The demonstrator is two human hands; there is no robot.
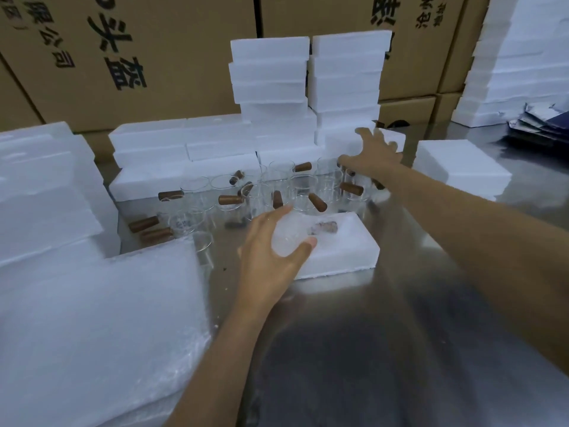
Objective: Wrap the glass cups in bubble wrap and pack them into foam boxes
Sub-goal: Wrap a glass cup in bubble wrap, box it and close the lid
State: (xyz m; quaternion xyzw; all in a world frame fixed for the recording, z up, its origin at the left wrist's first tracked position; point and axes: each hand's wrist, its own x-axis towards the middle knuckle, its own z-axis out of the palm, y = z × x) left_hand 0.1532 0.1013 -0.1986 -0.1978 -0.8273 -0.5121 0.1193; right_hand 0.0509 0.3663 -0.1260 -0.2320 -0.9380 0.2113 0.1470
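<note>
At table centre, left hand (271, 254) grasps a bubble-wrapped cup (288, 238) over the open foam box (341, 251). Right hand (371, 155), fingers spread and holding nothing, reaches toward 1 o'clock, touching a foam lid (345, 143). Bare glass cups (261, 192) crowd 12 o'clock; bubble wrap stack (92, 318) at 9.

We note white foam boxes (269, 75), clear glass cups (303, 192) with brown handles (317, 202), tan cartons (154, 57) printed black, a grey desk (354, 334).

1. A packing area in a warehouse.
2. Big printed cardboard cartons (129, 57) line the back.
3. White foam boxes (345, 75) stand stacked on a steel surface (400, 303).
4. Many glass cups (303, 188) wait together.
</note>
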